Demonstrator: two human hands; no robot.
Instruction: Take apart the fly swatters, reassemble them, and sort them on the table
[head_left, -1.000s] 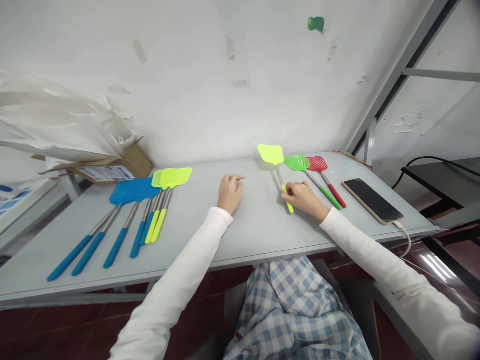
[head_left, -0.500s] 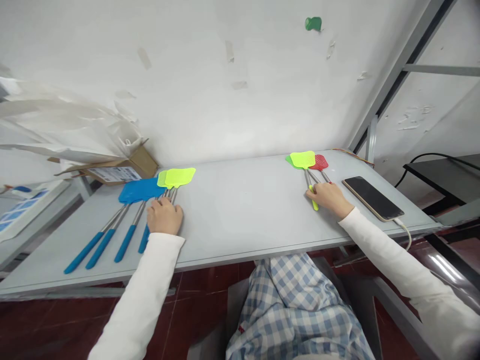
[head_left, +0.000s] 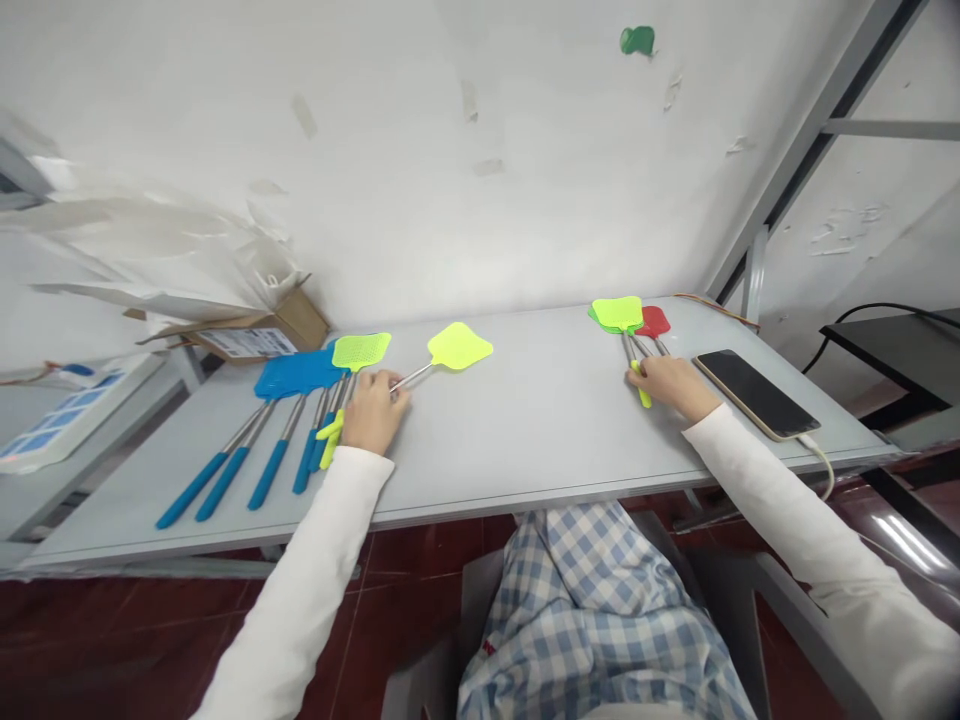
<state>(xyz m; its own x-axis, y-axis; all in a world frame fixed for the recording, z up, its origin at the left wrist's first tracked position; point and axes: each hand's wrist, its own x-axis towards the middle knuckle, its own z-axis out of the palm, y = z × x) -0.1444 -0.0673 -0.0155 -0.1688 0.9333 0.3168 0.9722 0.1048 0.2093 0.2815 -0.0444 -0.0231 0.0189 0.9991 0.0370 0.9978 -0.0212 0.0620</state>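
Observation:
My left hand [head_left: 376,410] is closed around the metal shaft of a yellow-green fly swatter [head_left: 460,347], whose head points right over the table. Its yellow grip pokes out left of the hand. Beside it lies another yellow-green fly swatter [head_left: 363,350], next to several blue fly swatters [head_left: 295,372] with overlapping heads and fanned-out handles. My right hand [head_left: 670,384] rests on the right-hand group, its fingers closed at the handle of a yellow-green fly swatter [head_left: 619,312]. A green fly swatter [head_left: 598,322] lies partly beneath that one, and a red fly swatter [head_left: 655,321] is beside it.
A black-screened phone [head_left: 757,394] with a white cable [head_left: 823,462] lies at the right of the grey table [head_left: 517,430]. An open cardboard box [head_left: 296,322] stands back left. A white wall [head_left: 525,220] rises behind, and a metal frame [head_left: 806,150] stands right.
My left hand has moved right, swinging one yellow-green swatter away from the left group so its head now points right. My right hand stays at the right group. The view has shifted slightly.

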